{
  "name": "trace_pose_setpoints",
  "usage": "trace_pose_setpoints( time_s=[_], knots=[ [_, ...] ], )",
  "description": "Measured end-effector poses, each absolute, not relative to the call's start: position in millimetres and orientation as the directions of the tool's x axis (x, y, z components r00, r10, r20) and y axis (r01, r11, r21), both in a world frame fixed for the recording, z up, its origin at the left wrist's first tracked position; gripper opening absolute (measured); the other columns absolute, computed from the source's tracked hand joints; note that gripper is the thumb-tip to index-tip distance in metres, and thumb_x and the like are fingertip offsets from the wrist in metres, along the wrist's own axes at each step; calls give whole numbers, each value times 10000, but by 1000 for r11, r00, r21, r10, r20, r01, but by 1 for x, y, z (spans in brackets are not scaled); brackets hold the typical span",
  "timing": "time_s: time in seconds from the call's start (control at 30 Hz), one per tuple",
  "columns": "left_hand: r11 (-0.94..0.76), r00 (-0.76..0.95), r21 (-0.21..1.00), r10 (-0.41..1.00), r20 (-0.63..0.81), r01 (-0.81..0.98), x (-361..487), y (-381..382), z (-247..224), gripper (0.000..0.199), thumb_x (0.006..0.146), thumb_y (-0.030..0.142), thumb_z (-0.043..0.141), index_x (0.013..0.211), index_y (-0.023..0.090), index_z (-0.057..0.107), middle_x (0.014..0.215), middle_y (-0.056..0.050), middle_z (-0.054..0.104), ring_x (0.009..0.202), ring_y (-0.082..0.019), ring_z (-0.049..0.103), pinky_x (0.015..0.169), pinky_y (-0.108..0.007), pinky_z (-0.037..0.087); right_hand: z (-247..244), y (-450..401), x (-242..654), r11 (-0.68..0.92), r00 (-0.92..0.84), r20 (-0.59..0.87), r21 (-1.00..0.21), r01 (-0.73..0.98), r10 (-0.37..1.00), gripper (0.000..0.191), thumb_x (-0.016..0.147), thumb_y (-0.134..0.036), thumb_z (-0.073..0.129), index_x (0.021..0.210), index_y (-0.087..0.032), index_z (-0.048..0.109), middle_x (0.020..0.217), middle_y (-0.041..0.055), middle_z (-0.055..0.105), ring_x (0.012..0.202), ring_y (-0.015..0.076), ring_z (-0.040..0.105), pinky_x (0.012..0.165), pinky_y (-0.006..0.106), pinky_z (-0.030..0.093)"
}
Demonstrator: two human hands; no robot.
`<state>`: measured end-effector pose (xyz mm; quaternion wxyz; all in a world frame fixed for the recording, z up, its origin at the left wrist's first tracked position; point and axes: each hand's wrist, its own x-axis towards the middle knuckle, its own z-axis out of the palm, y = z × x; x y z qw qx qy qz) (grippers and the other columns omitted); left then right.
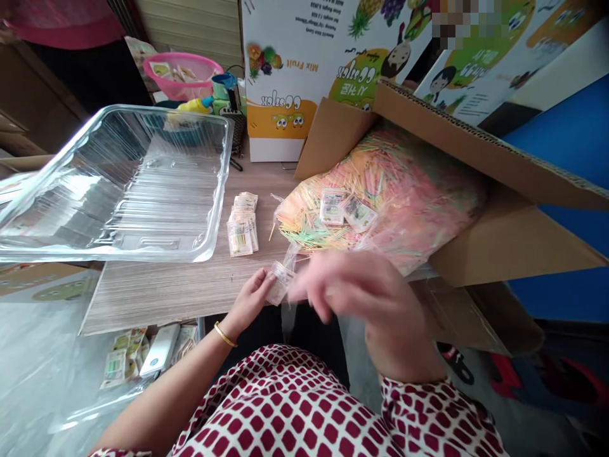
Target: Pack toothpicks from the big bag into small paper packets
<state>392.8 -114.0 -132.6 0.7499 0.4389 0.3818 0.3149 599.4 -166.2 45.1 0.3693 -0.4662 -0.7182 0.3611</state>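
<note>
My left hand (251, 296) pinches a small clear printed packet (280, 283) just over the table's front edge. Close to the packet is my right hand (356, 285), smeared by motion, so its fingers and anything in them cannot be made out. Beyond it, a large clear bag of thin coloured candy sticks (404, 184) spills out of an open cardboard box. Two more packets (349, 209) lie on top of the sticks. Left of the bag, a stack of filled packets (243, 228) overlaps in a row on the table (190, 282).
A big clear plastic tray (209, 247) stands at the left, overhanging the table. Printed cartons (280, 82) and a pink basket (216, 63) are at the back. Cardboard flaps (514, 241) jut out at the right. Below left are more packets and a white device (160, 349).
</note>
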Motion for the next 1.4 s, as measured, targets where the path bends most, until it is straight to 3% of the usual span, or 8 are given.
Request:
trace_pose_setpoints(
  time_s=[0.13,0.23,0.33,0.47,0.67,0.87,1.1,1.4],
  knots=[
    [-158,602,982,796,61,108,393,-114,-129,231,1023,375,482,1042,196,628,1451,-106,561,1331,-253,524,1162,-421,390,-26,-102,612,-47,-11,-132,-429,902,991,223,1012,-265,509,928,-200,704,900,45,729,834,185,661,751,284,452],
    [-317,626,932,766,143,174,400,-109,-134,227,1037,321,431,1113,201,608,1479,-115,536,1380,-240,487,1184,-451,376,-70,-93,626,-127,68,-265,-213,969,962,199,1014,-212,497,1009,-179,693,1029,73,745,933,212,678,792,290,444],
    [-416,631,882,751,195,223,407,-105,-144,204,1021,268,445,1124,192,604,1456,-125,558,1393,-246,484,1182,-482,392,-86,-94,639,-179,147,-206,-148,973,967,256,1026,-179,445,1183,-168,647,1152,92,728,1016,221,677,823,292,448],
    [-498,627,824,741,242,271,412,-104,-156,163,1013,221,446,1069,184,594,1393,-133,607,1361,-247,519,1152,-498,427,-88,-95,643,-40,26,-140,-100,994,990,264,1042,-204,426,1215,-181,624,1209,96,692,1048,223,668,830,291,461],
    [-556,634,778,722,277,293,413,-110,-162,143,1033,222,437,1016,186,574,1387,-123,613,1405,-244,472,1167,-485,405,-108,-104,615,147,-122,-170,143,979,978,280,996,-95,397,1182,-114,606,1116,167,644,956,280,659,741,348,495],
    [-548,626,778,732,268,308,416,-111,-161,145,1029,218,441,1009,186,582,1377,-116,624,1402,-260,480,1152,-501,417,-109,-95,616,102,-74,-188,145,984,979,315,981,-51,362,1187,-119,590,1116,160,643,927,270,666,727,347,504],
    [-600,613,720,728,309,350,419,-115,-163,136,1016,190,455,1030,184,590,1354,-115,637,1380,-278,498,1132,-512,438,-95,-86,638,-55,56,-163,14,998,985,254,1063,-251,384,1172,-143,587,1114,117,693,926,237,691,711,301,472],
    [-670,639,633,691,339,388,430,-104,-145,155,1018,195,450,1031,167,602,1496,-157,490,1448,-285,402,1162,-510,403,-88,-83,640,-31,48,-207,85,996,977,269,1027,-232,432,1237,-104,540,1076,170,718,953,280,718,721,318,482]
  ],
)
